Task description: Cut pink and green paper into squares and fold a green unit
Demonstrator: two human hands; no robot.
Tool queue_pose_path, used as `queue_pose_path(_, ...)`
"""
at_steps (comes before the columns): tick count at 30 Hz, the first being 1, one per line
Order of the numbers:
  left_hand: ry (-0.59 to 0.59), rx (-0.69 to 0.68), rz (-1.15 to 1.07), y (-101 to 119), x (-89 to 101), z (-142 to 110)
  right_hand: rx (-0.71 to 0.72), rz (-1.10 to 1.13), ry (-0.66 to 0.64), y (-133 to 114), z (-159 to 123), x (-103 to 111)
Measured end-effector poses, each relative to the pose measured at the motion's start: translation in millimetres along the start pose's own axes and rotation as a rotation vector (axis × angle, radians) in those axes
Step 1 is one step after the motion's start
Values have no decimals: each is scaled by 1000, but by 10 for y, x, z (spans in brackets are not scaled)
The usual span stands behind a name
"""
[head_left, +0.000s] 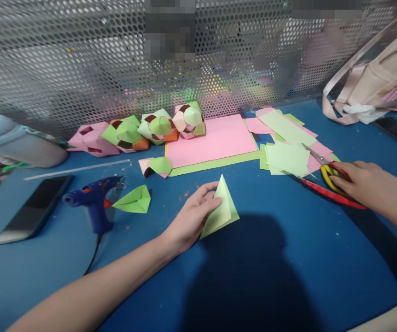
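Observation:
Pinched between the thumb and fingers of my left hand (198,210) is a folded pale green paper (221,210), its point upward and its layers slightly parted at the lower right. Over on the right, my right hand (364,182) has its fingers closed on the red and yellow handles of a pair of scissors (328,170). The scissor blades point up and left over cut papers. A long red-edged tool (335,193) lies just beneath that hand; its kind is unclear. Pale green paper squares (284,157) lie by the blades.
A blue glue gun (93,203), a folded green piece (136,200) and a phone (36,207) lie left. Folded paper shapes (127,131) line the perforated metal panel (129,60). Pink sheets (212,138) lie centrally; a bag (381,69) and a bottle (22,140) stand at the sides.

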State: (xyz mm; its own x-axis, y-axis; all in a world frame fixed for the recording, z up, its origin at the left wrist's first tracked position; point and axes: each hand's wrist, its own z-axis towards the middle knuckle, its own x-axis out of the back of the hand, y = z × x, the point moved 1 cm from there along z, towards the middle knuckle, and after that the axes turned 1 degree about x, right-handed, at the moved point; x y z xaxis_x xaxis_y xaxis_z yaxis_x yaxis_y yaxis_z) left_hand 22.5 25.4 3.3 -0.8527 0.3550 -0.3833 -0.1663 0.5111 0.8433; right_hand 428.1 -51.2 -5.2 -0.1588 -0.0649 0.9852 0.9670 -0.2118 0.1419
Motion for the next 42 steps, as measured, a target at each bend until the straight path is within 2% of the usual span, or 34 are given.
queue_pose_path(2,-29,-20,22,-30,17,12,17,45,198,-227,-56,179)
queue_pose_path(4,-47,-38,57,-64,22,13,47,285,406,-546,-105,383)
queue_pose_path(5,-54,-44,76,-82,20,10,115,452,423,-730,-117,468)
queue_pose_path(7,-64,-57,122,-114,13,-5,233,749,310,-1105,-111,588)
queue_pose_path(9,-82,-78,175,-139,6,-23,277,955,17,-1446,-68,629)
queue_pose_path(10,-95,-92,203,-148,5,-33,281,1030,-88,-1589,-38,632)
queue_pose_path(12,-126,-120,255,-162,8,-48,271,1136,-188,-1811,33,619)
queue_pose_path(15,-137,-148,307,-168,18,-62,271,1236,-249,-2011,127,585)
queue_pose_path(19,-128,-138,349,-163,15,-75,315,1276,-260,-2090,169,572)
queue_pose_path(22,-129,-130,359,-157,9,-83,344,1193,-194,-2011,167,568)
queue_pose_path(25,-136,-110,357,-156,17,-78,407,930,-42,-1821,162,551)
queue_pose_path(29,-136,-99,337,-153,40,-43,474,362,140,-1559,137,523)
queue_pose_path(30,-131,-97,319,-151,44,-35,468,301,174,-1525,125,520)
queue_pose_path(32,-105,-91,274,-145,47,-28,465,372,189,-1525,90,520)
queue_pose_path(34,-70,-78,236,-140,44,-34,457,641,50,-1611,45,509)
queue_pose_path(37,-63,-63,222,-132,32,-58,341,1120,-381,-1822,-28,460)
queue_pose_path(39,-89,-55,239,-123,23,-75,258,1347,-601,-1951,-61,417)
queue_pose_path(42,-143,-42,281,-95,9,-97,187,1519,-691,-2066,-66,357)
